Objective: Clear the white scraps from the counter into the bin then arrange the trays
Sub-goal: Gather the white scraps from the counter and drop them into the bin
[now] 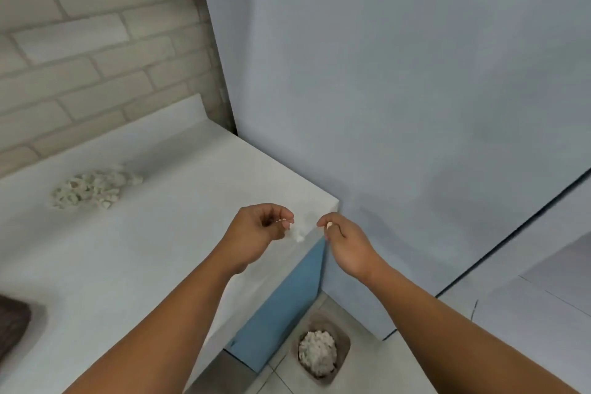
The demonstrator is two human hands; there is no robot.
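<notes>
A counter [134, 265] fills the left, backed by a brick wall [89, 51], with a tall cabinet panel [399, 89] standing against its right end. A pile of scraps [92, 189] lies on the counter toward the back left, well apart from the two hands held over the counter's near right corner, the left hand [259, 233] just left of the right hand [347, 245]. Below that corner, on the floor [399, 368], sits a bin [321, 352] with more scraps inside it.
</notes>
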